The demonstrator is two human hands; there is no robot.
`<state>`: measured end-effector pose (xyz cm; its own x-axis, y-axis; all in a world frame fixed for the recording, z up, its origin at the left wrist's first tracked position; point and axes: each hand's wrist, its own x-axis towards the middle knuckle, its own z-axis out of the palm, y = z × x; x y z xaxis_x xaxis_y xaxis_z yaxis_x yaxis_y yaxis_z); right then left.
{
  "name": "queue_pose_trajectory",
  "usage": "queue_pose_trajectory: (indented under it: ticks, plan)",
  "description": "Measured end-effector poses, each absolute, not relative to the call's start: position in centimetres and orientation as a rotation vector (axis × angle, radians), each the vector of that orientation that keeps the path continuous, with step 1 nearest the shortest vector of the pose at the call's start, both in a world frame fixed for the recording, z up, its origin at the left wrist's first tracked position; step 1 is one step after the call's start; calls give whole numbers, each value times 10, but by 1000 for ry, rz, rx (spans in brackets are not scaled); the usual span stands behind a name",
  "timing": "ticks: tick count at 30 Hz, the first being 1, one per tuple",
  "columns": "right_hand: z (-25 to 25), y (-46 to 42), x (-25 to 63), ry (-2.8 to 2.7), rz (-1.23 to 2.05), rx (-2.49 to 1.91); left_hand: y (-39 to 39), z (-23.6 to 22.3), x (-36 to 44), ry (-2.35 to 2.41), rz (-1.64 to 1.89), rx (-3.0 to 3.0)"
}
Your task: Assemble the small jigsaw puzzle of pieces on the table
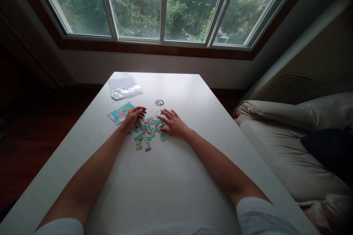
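Note:
A loose spread of small jigsaw puzzle pieces (148, 129), mostly green with some pink and yellow, lies on the white table (165, 183). At its left edge is my left hand (134, 118), fingers curved and a little apart, with no piece visible in them. My right hand (176, 125) rests palm down over the right edge of the pieces, fingers spread. Partly behind its fingertips sits a clear round disc (158, 114). Left of my left hand lies a colourful picture card (120, 112), partly in a clear sleeve.
A small round item with a dark rim (159, 102) lies farther back. Clear plastic bags with papers (125, 88) are at the table's back left. A beige sofa (275, 147) stands close on the right, and a window (162, 7) is beyond the table.

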<state>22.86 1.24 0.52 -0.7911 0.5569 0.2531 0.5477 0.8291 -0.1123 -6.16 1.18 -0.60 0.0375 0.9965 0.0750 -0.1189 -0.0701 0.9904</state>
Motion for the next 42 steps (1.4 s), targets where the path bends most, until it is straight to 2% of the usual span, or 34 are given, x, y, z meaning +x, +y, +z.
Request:
queue_pose_trajectory:
  ticks: [8,32,42]
  plan:
    - [14,-3,219,-2832,171,-606,10,-4,-62,1068,1276,1215]
    - [-4,36,253,-2635,123,-954,12,-6,-61,1069,1254,1215]
    - [9,37,268,-2822,409,-924,13,-9,-64,1062,1260,1221]
